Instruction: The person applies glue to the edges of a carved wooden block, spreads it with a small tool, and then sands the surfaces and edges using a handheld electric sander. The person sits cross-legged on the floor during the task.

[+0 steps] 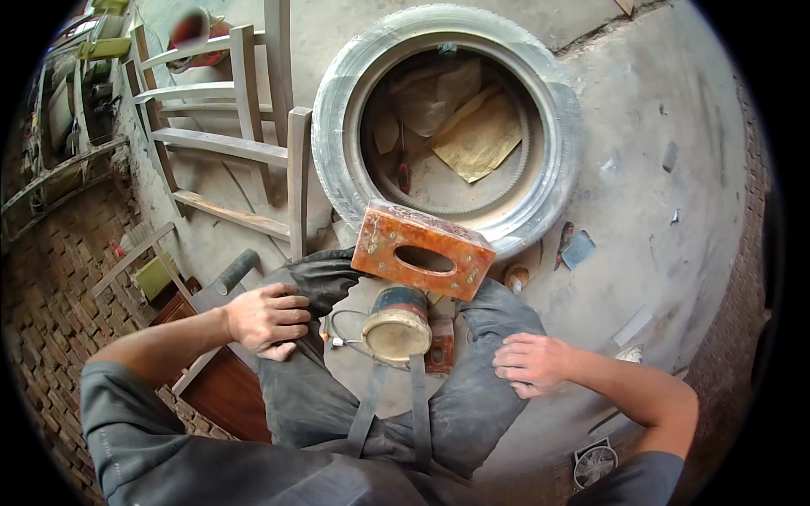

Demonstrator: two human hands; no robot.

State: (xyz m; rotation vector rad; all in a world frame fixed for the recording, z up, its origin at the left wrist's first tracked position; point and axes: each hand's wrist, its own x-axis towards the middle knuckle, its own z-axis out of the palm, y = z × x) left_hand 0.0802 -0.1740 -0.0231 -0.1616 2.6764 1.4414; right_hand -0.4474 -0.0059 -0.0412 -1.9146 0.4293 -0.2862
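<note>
My left hand [268, 322] rests on my left thigh, its fingers loosely bent and slightly apart, holding nothing. On my right thigh lies my right hand [531, 364], also without anything in it. Between my knees and the tyre stands a glossy orange-brown box [380, 257] with an oval slot, like a tissue box cover, touched by neither hand. Just below it is a round drum-like thing [396, 331] with a pale disc face and a dark blue band. Two dark straps [419, 396] run from it toward my lap, and a thin cable [337, 325] loops beside it.
Ahead lies a large greyish tyre [337, 126], holding a yellowish sheet [481, 139] and a red-handled tool [404, 177]. Bare wooden chair frames [219, 148] stand at left. Right of the tyre are a blue piece [578, 250] and pliers-like tool [564, 242]. A small fan [596, 464] sits lower right.
</note>
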